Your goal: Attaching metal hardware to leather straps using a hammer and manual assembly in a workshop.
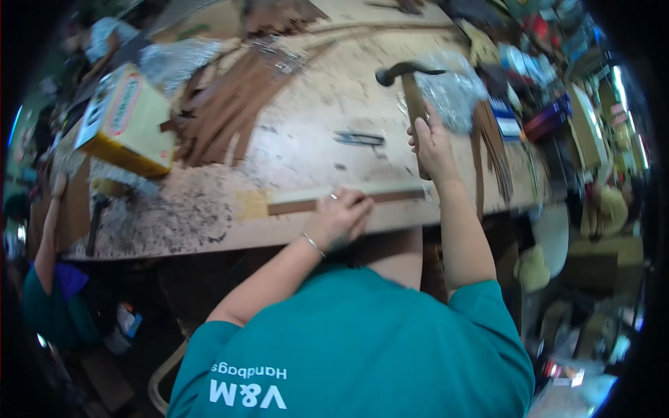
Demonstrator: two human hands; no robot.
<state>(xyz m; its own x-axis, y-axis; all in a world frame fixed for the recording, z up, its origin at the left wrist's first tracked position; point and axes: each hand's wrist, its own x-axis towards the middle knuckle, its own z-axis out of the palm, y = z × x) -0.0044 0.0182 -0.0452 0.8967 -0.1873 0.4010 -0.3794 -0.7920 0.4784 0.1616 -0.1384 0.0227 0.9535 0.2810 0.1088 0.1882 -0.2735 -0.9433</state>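
Note:
My right hand is closed around the wooden handle of a hammer, held up over the right part of the table with its dark, curved head pointing away from me. Along the near edge of the table lies a long brown leather-like strip, next to a pale straight band. My left hand rests on the strip with its fingers curled and pressed down; whether something small is pinched under them is hidden. Beyond the strip, a pair of thread snips lies on the tabletop.
Many brown strips are heaped at the left, beside a yellow and white box. Clear plastic wrap and more hanging strips are at the right. Dark scraps litter the table. Another person's arm reaches in at far left.

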